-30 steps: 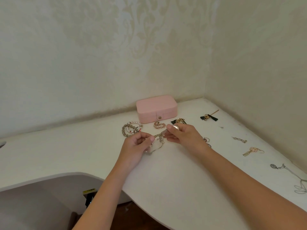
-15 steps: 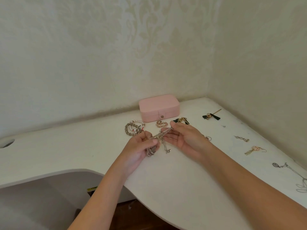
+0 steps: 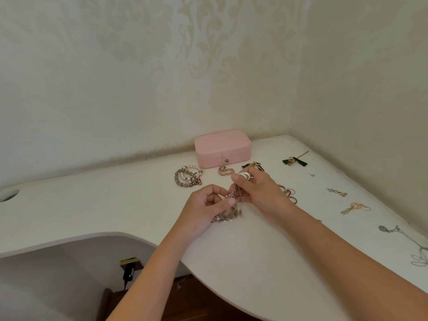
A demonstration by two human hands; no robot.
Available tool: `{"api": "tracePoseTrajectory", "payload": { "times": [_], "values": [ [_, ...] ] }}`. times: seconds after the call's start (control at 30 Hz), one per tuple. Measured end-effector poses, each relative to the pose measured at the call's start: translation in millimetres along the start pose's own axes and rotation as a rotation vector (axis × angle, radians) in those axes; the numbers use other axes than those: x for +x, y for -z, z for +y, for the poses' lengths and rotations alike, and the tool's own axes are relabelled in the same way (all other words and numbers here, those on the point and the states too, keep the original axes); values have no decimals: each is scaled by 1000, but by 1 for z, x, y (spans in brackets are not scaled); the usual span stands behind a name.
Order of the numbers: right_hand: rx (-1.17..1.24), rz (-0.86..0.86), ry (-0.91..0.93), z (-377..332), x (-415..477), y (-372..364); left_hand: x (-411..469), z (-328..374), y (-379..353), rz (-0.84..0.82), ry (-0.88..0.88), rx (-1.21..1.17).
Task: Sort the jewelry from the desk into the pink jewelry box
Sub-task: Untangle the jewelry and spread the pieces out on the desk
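We've bunched the silver chain [image 3: 228,210] tighter since a moment ago; left hand [image 3: 203,210] and right hand [image 3: 259,194] both pinch it above the desk [image 3: 115,205]. Pink jewelry box [image 3: 222,148] still shut, so nothing's sorted.

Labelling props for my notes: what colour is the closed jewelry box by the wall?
Pale pink jewelry box, with a small metal snap; the head view shows it.
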State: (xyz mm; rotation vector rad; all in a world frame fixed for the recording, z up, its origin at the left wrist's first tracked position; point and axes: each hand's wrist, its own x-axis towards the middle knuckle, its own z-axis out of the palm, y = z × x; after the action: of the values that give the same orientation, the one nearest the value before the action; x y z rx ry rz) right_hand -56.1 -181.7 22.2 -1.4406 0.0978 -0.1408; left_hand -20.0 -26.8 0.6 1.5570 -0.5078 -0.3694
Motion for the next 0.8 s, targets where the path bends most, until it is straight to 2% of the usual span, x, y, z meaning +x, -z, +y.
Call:
{"api": "tracePoseTrajectory", "payload": {
  "times": [0.17,0.3,0.53,0.7,0.8],
  "values": [
    [71,-83,-41,-1,-2,4,2,-3,3,101,-37,0],
    [-164,-126,-25,-1,-3,8,4,-7,7,116,-49,6],
    [-128,-123,-1,-5,-2,14,4,-9,5,121,-57,-12],
    [-354,-178,28,-7,-3,11,2,-4,6,45,-5,-54],
    [-482,-192,77,-6,-4,8,2,-2,7,56,1,-137]
  ]
}}
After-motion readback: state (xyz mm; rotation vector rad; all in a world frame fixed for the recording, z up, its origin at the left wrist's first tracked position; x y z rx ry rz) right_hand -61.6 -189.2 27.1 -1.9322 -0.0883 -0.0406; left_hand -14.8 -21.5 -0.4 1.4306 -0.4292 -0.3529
